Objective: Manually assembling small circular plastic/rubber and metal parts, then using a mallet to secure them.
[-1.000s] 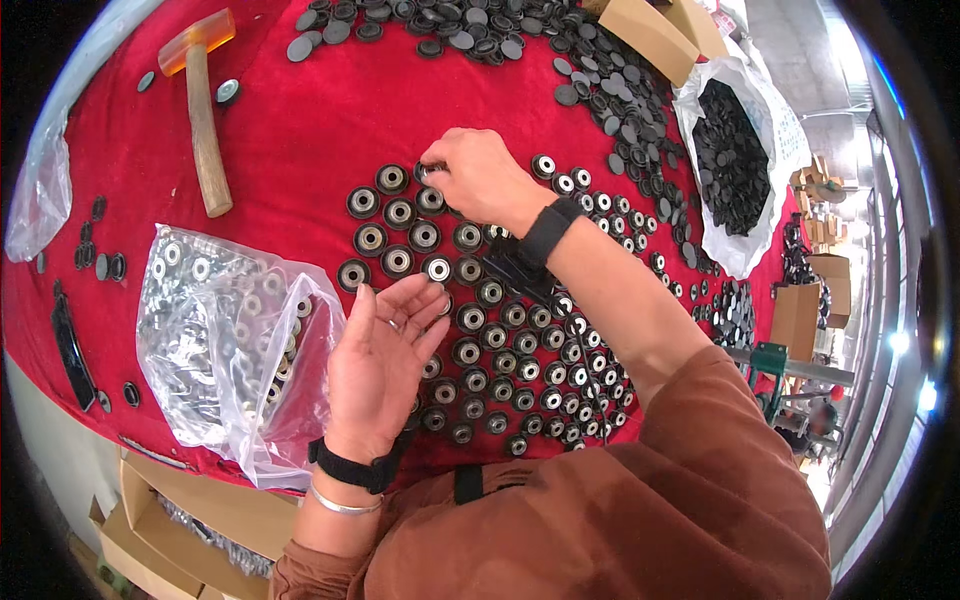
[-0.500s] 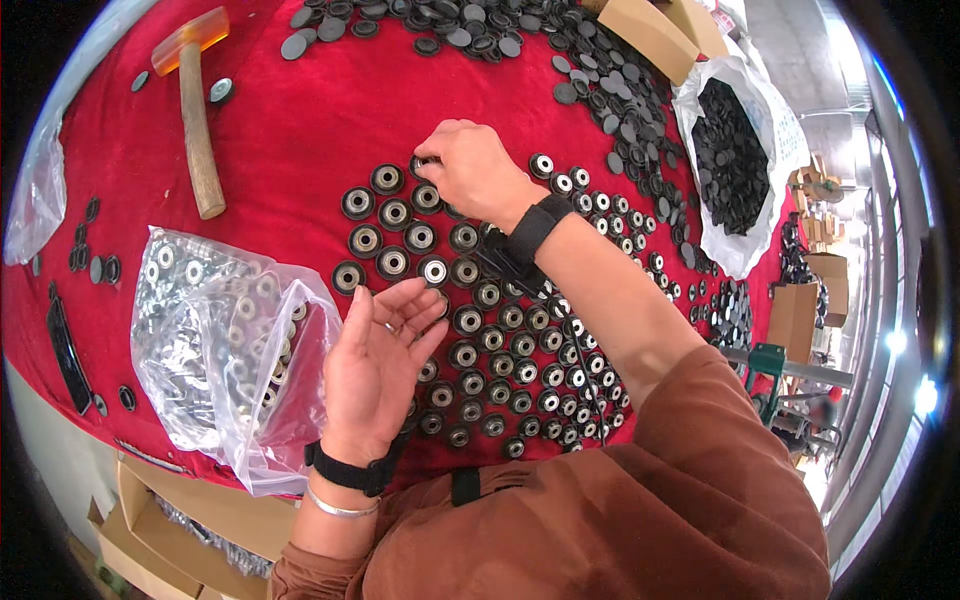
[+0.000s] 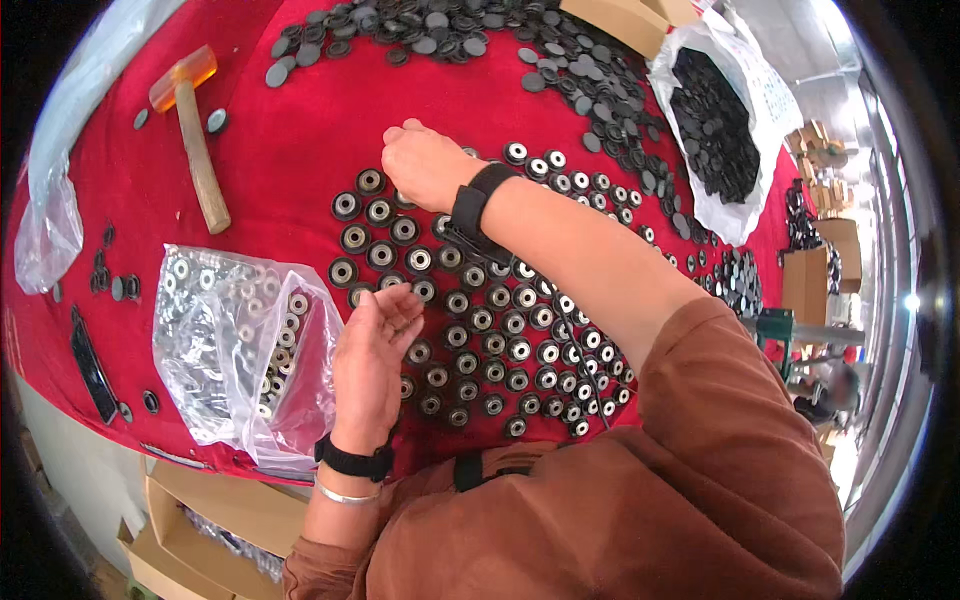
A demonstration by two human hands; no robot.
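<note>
Many round black wheels with shiny metal bearing centres (image 3: 481,320) stand in loose rows on a red cloth (image 3: 300,120). Over the far left edge of these rows, my right hand (image 3: 428,168) is closed, knuckles up. Its fingertips are hidden, so I cannot make out what they hold. My left hand (image 3: 372,365) is held lower, beside the near-left wheels, with fingers loosely bent and apart from the thumb. Nothing shows in it, and its fingertips are close to a wheel (image 3: 424,290). To its left lies a clear plastic bag (image 3: 215,350) of metal rings.
A mallet (image 3: 200,150) with an amber head lies at the far left. Black round caps (image 3: 430,35) are heaped along the back, and a white sack (image 3: 735,215) of them stands at the right. Cardboard boxes (image 3: 225,495) are below the near left edge.
My right hand has moved left from the wheel it was at. My left hand's fingers have bent in and its palm has turned. The whole view has shifted slightly.
</note>
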